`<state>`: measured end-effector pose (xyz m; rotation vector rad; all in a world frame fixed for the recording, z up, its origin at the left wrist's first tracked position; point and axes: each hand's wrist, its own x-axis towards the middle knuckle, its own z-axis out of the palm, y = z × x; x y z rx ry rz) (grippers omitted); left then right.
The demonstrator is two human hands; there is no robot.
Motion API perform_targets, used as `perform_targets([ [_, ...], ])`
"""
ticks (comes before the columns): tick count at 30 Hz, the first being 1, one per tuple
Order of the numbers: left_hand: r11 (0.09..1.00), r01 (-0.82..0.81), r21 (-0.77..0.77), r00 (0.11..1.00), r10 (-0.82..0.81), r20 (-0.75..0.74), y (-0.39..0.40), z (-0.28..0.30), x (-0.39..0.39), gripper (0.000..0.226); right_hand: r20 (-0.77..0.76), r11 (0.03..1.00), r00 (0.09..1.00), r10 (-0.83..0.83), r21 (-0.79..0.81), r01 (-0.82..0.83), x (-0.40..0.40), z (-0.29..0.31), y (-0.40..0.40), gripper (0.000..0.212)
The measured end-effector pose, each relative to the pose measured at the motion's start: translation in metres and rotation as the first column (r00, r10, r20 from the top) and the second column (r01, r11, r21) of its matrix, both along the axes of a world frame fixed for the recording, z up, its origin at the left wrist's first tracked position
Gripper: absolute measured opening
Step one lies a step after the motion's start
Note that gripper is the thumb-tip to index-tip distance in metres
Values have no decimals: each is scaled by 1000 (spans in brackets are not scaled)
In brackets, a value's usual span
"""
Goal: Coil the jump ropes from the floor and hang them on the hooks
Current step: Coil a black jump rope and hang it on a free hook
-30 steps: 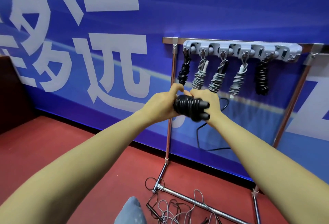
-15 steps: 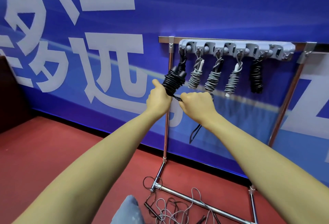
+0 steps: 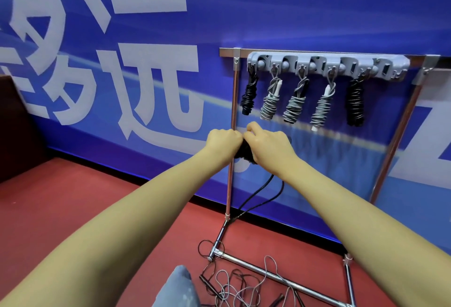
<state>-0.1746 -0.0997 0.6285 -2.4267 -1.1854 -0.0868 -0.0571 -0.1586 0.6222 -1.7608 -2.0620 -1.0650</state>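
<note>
My left hand [image 3: 223, 142] and my right hand [image 3: 267, 146] meet in front of the rack's left post and both grip a coiled black jump rope [image 3: 244, 153], mostly hidden between them. A loose black loop of that rope [image 3: 258, 194] hangs down below my right wrist. A grey hook rail [image 3: 327, 65] tops the chrome rack. Five coiled ropes hang from it: black [image 3: 249, 96], grey [image 3: 269, 103], grey [image 3: 294, 107], grey [image 3: 322, 109] and black [image 3: 355, 103].
Several loose black and grey ropes [image 3: 234, 282] lie tangled on the red floor by the rack's base bar [image 3: 275, 276]. The rack's left post [image 3: 233, 136] stands just behind my hands. A blue banner wall is behind; my grey knee [image 3: 178, 289] shows at the bottom.
My hands dropped from beside the hanging black coil to below the row of ropes and closed together around the bundle. A longer loop of black rope now hangs beneath them.
</note>
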Motion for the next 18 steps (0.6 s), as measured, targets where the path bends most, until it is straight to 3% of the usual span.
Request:
perform_targets([
  [2,997,-6,71,999,9,-39,2,2,-5,11,-26,996,1000,5,-94,-8,1,0,1,12],
  [4,993,-26,116,999,30,-30,6,0,-9,5,-91,980,995,-35,-199,16,2,-1,0,18],
  [8,995,5,100,995,5,-99,7,-4,-9,10,-109,983,993,-36,-183,15,3,-5,0,22],
  [11,991,80,105,973,-54,-224,8,-2,-12,18,-40,973,990,-134,-192,124,4,-3,2,8],
  [15,959,261,107,929,-220,-297,10,-1,-21,33,31,985,986,-162,-62,164,-2,6,1,59],
  [17,872,431,234,887,-361,-288,14,0,-26,56,46,990,990,-131,-45,133,1,4,10,62],
  [18,822,516,240,848,-451,-278,22,-1,-28,58,80,989,988,-128,-57,133,0,5,9,61],
])
